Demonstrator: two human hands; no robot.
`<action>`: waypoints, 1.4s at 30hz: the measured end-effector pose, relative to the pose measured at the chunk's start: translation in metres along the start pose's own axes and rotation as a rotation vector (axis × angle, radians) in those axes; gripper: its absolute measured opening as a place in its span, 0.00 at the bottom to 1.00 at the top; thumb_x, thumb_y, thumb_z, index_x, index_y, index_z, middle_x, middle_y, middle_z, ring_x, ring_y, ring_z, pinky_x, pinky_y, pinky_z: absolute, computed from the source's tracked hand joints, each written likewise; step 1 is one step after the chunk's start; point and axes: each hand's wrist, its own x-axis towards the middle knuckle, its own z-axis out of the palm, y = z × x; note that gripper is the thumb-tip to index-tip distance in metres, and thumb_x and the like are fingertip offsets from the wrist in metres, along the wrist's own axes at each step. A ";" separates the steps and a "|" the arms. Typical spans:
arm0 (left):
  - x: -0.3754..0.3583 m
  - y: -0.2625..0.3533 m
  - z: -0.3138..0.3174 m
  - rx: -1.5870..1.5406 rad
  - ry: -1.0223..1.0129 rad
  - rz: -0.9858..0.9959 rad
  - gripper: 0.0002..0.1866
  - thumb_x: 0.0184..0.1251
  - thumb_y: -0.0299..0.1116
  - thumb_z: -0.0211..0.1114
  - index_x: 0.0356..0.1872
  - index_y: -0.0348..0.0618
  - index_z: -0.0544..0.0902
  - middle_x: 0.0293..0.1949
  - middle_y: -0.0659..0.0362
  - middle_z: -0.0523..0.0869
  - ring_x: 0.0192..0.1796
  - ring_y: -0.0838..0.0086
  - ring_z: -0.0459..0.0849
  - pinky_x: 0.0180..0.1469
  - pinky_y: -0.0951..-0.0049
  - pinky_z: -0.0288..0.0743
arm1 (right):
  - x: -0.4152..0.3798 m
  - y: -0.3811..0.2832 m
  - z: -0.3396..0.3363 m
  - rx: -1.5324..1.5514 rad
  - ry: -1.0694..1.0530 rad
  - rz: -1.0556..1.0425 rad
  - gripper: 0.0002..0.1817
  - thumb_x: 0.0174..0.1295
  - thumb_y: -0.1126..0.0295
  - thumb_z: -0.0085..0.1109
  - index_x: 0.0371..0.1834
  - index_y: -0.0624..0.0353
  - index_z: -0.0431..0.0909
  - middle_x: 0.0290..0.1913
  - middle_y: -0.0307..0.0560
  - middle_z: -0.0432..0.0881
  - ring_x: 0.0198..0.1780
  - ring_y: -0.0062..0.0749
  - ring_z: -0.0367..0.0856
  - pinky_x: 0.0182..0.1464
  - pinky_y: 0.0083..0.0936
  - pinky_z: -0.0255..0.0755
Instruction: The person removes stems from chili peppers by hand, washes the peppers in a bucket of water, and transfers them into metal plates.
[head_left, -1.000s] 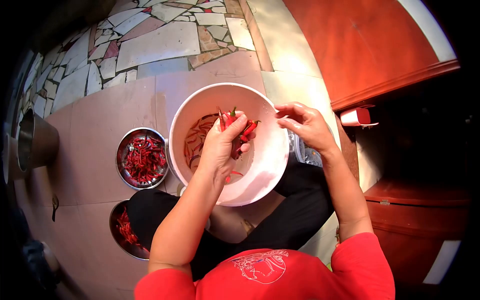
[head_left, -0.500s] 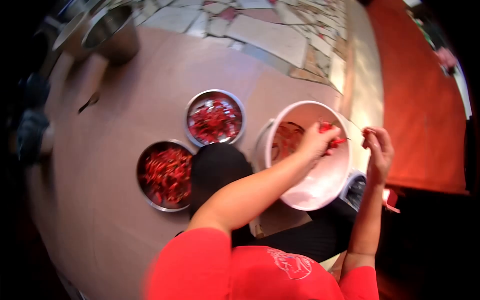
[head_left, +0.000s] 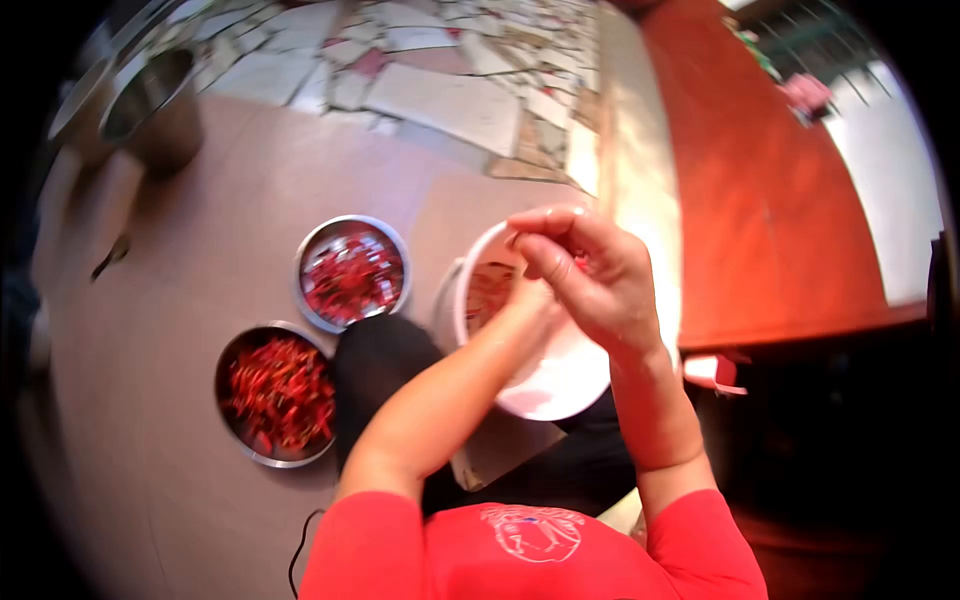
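Inside the white bucket [head_left: 560, 385], my left hand [head_left: 535, 290] is mostly hidden behind my right. A bit of red [head_left: 582, 262] shows in the gap by the right thumb, where the left hand's red chillies are. My right hand [head_left: 595, 275] is raised over the bucket, thumb and fingertips pinched together. Whatever small thing it pinches is too small to make out. Reddish pieces [head_left: 490, 290] lie in the bucket. To the left stand two round metal bowls: the upper bowl [head_left: 402, 290] holds red chilli pieces [head_left: 350, 275], the lower bowl [head_left: 225, 425] a fuller heap of red chillies [head_left: 280, 395].
Two tall metal pots [head_left: 165, 125] stand at the upper left. A dark spoon-like utensil [head_left: 110, 257] lies on the floor [head_left: 150, 330]. A red-orange surface [head_left: 770, 220] fills the right side. My black-clad knee [head_left: 385, 360] is against the bowls. Broken-tile paving [head_left: 445, 100] lies beyond.
My right hand has come left from beside the bucket to above it, now covering my left hand. The view has shifted, so bowls and bucket sit lower and further left.
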 end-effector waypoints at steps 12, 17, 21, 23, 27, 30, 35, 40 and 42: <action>0.012 -0.002 -0.005 0.403 0.205 -0.156 0.14 0.71 0.41 0.55 0.46 0.41 0.72 0.35 0.53 0.81 0.32 0.71 0.81 0.25 0.74 0.75 | -0.070 0.108 -0.076 -0.424 0.297 0.138 0.08 0.54 0.74 0.66 0.39 0.59 0.83 0.33 0.40 0.81 0.27 0.20 0.74 0.31 0.17 0.70; 0.013 -0.004 -0.016 0.467 0.205 -0.186 0.12 0.72 0.41 0.54 0.43 0.44 0.77 0.36 0.57 0.82 0.34 0.71 0.81 0.31 0.74 0.76 | -0.073 0.119 -0.075 -0.615 0.299 0.120 0.07 0.52 0.67 0.66 0.34 0.50 0.82 0.30 0.39 0.78 0.29 0.34 0.79 0.31 0.28 0.73; 0.011 -0.008 -0.014 0.457 0.224 -0.197 0.13 0.71 0.41 0.55 0.46 0.42 0.73 0.37 0.55 0.80 0.34 0.72 0.80 0.30 0.74 0.75 | -0.075 0.126 -0.077 -0.666 0.241 0.045 0.07 0.52 0.67 0.64 0.34 0.52 0.80 0.31 0.41 0.77 0.32 0.38 0.79 0.32 0.32 0.73; 0.012 -0.008 -0.016 0.442 0.216 -0.208 0.13 0.71 0.41 0.55 0.46 0.42 0.73 0.36 0.55 0.81 0.34 0.71 0.80 0.30 0.75 0.74 | -0.077 0.126 -0.078 -0.651 0.228 0.045 0.07 0.53 0.69 0.63 0.35 0.54 0.80 0.31 0.42 0.77 0.32 0.37 0.79 0.32 0.31 0.73; 0.013 -0.006 -0.016 0.442 0.211 -0.237 0.13 0.72 0.40 0.54 0.45 0.42 0.73 0.35 0.55 0.81 0.34 0.71 0.80 0.28 0.75 0.74 | -0.079 0.120 -0.079 -0.267 0.289 0.196 0.06 0.59 0.74 0.59 0.38 0.62 0.77 0.32 0.42 0.77 0.31 0.28 0.80 0.33 0.22 0.74; 0.012 -0.007 -0.013 0.448 0.252 -0.250 0.12 0.71 0.40 0.55 0.44 0.42 0.73 0.34 0.54 0.82 0.35 0.71 0.81 0.26 0.75 0.73 | -0.086 0.130 -0.086 0.077 0.383 0.333 0.05 0.63 0.75 0.56 0.39 0.66 0.76 0.34 0.41 0.78 0.32 0.19 0.77 0.35 0.16 0.73; 0.012 -0.010 -0.012 0.518 0.258 -0.262 0.11 0.69 0.38 0.59 0.44 0.43 0.73 0.35 0.53 0.82 0.34 0.71 0.82 0.26 0.77 0.72 | -0.088 0.134 -0.099 0.390 0.484 0.414 0.07 0.64 0.74 0.55 0.43 0.64 0.75 0.35 0.42 0.80 0.32 0.17 0.76 0.36 0.14 0.71; 0.007 -0.010 -0.006 0.508 0.137 -0.303 0.13 0.64 0.33 0.64 0.45 0.42 0.72 0.37 0.53 0.82 0.34 0.72 0.81 0.26 0.80 0.71 | -0.090 0.140 -0.099 0.640 0.559 0.413 0.08 0.65 0.74 0.54 0.46 0.63 0.73 0.40 0.46 0.82 0.33 0.19 0.78 0.38 0.16 0.73; 0.006 -0.011 -0.003 0.525 0.094 -0.311 0.13 0.63 0.31 0.65 0.45 0.42 0.72 0.37 0.53 0.82 0.34 0.73 0.81 0.26 0.80 0.71 | -0.088 0.139 -0.094 0.641 0.586 0.404 0.08 0.65 0.74 0.54 0.45 0.64 0.73 0.40 0.45 0.82 0.33 0.19 0.78 0.38 0.16 0.73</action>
